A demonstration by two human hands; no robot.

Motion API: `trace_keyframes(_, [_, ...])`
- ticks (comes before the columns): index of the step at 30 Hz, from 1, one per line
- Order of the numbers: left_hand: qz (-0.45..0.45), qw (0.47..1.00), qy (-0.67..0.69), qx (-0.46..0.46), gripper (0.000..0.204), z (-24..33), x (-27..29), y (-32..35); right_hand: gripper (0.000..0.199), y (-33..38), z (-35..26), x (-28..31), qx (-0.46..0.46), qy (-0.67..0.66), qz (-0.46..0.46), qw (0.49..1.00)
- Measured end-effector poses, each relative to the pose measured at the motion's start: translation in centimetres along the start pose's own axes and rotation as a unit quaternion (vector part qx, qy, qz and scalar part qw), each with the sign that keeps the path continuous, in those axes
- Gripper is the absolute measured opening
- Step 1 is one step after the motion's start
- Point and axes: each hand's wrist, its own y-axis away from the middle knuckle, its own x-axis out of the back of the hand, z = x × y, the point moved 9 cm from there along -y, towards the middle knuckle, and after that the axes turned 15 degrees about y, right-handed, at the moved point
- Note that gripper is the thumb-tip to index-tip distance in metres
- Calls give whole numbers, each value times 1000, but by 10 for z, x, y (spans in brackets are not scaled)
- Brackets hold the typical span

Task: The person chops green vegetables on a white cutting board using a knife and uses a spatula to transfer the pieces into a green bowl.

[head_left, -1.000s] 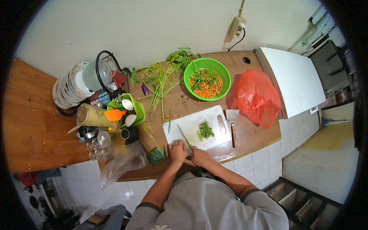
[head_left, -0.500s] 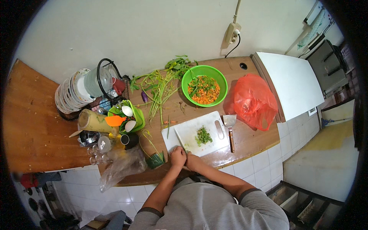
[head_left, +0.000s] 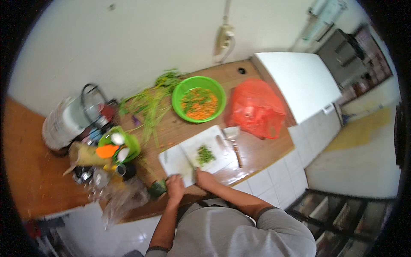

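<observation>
My right hand (head_left: 205, 179) is closed around the handle of a knife (head_left: 188, 157). Its thin blade points away and to the left over the white cutting board (head_left: 173, 159). To the right of the blade, a small heap of chopped greens (head_left: 205, 154) lies on the board. My left hand (head_left: 175, 186) rests at the board's near left corner, beside a dark green bundle (head_left: 158, 188); blur hides what its fingers do. Beyond the board stands a green bowl (head_left: 176, 112) of diced orange and green vegetables. A wooden-handled turner (head_left: 237, 153) lies along the board's right edge.
A red plastic bag (head_left: 257, 107) sits right of the bowl. Leafy green stems (head_left: 152, 109) spread to its left. A plate rack (head_left: 64, 124), a green basket of utensils (head_left: 133, 147) and a clear plastic bag (head_left: 124, 203) crowd the left side. A white panel (head_left: 299, 85) adjoins the table's right end.
My left hand has come away from my right and moved left to the board's corner. My right hand still grips the knife. The whole view has shifted and blurred.
</observation>
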Motion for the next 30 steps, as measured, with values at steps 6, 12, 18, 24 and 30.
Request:
trace_keyframes(6, [6, 996, -62, 60, 11, -2, 10, 8, 41, 29, -30, 4, 75, -6, -1, 997])
trace_keyframes(12, [32, 992, -94, 80, 11, -4, 12, 3, 37, 18, 4, 4, 11, 9, 12, 1000])
trace_keyframes(18, [5, 995, -56, 82, 9, -7, -5, -13, 33, 20, 23, 24, -59, 3, -6, 998])
trace_keyframes(24, [54, 976, -117, 173, 10, -37, 20, -19, 32, 36, -17, 16, 36, -40, -36, 998])
trace_keyframes(30, [66, 972, -117, 192, 9, -55, 39, 1, 33, 35, -33, -9, 100, 23, -112, 988])
